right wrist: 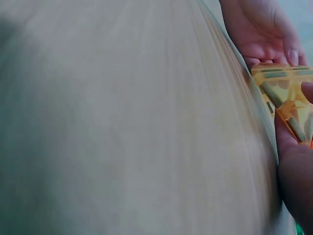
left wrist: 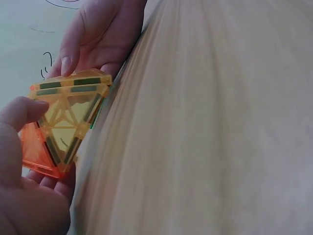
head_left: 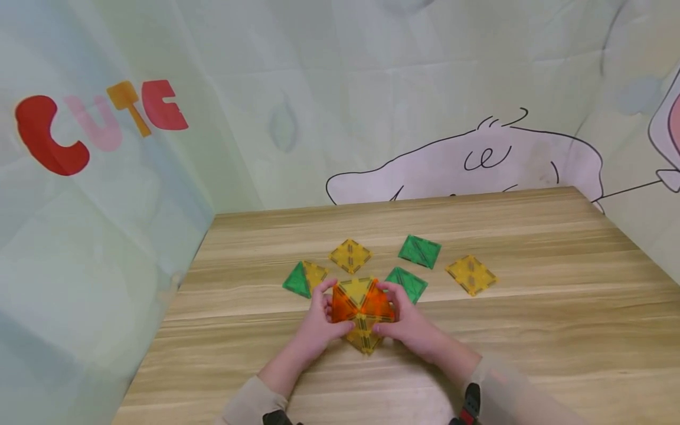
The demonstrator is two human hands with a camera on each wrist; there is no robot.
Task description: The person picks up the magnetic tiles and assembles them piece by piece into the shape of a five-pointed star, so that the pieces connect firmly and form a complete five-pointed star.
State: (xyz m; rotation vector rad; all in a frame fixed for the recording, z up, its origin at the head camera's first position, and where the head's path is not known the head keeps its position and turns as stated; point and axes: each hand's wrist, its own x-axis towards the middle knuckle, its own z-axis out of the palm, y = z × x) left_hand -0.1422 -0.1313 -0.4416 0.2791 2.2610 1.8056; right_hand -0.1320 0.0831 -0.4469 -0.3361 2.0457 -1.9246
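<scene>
Between the two hands is a solid built from translucent triangular magnetic tiles (head_left: 361, 301), some orange and some yellow. My left hand (head_left: 317, 324) grips its left side, with the thumb at the near face and the fingers curled round the far edge. From the other side my right hand (head_left: 406, 321) holds it the same way. In the left wrist view, a yellow triangular face of the solid (left wrist: 62, 128) points downward, with an orange face beside it. The right wrist view catches only part of the yellow tiles (right wrist: 283, 73), cut off by the frame's edge.
Flat pairs of triangle tiles lie beyond the hands: a green-and-yellow pair (head_left: 298, 280), a yellow pair (head_left: 349, 255), two green pairs, one farther back (head_left: 419, 251) and one nearer (head_left: 410, 283), and another yellow pair (head_left: 471, 275). Printed cloth (head_left: 265, 88) hangs behind the wooden table (head_left: 558, 330).
</scene>
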